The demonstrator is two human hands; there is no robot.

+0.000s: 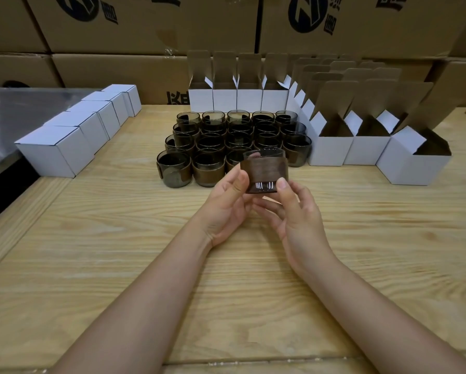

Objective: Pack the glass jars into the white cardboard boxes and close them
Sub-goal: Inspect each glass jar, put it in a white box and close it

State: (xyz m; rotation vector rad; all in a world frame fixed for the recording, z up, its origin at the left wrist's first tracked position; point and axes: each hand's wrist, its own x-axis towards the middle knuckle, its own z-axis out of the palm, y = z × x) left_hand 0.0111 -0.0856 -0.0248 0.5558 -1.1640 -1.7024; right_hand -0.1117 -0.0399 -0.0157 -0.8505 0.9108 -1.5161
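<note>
Both forearms reach in from bottom edge over wooden table (113, 238). Left hand (226, 209) and right hand (296, 217) together hold one smoked glass jar (262, 171) with a brown band round it, lifted off the table, upright, mouth up. Left thumb presses jar's left side, right thumb its lower right; fingers of both hands curl under and behind it, partly hidden. Both hands grip, neither spread flat.

Just behind the held jar: block of matching jars (207, 157) standing in rows on the table, front row partly hidden by the held one. Right of the block, touching rows of open white boxes (331, 151), flaps up; nearest one (412, 160) angled. More open boxes (225, 97) line the back of the block. Left, well apart from the hands: row of closed white boxes (56, 149), beside a grey metal surface (16, 112). Printed brown cartons (145, 22) stacked along the back.
</note>
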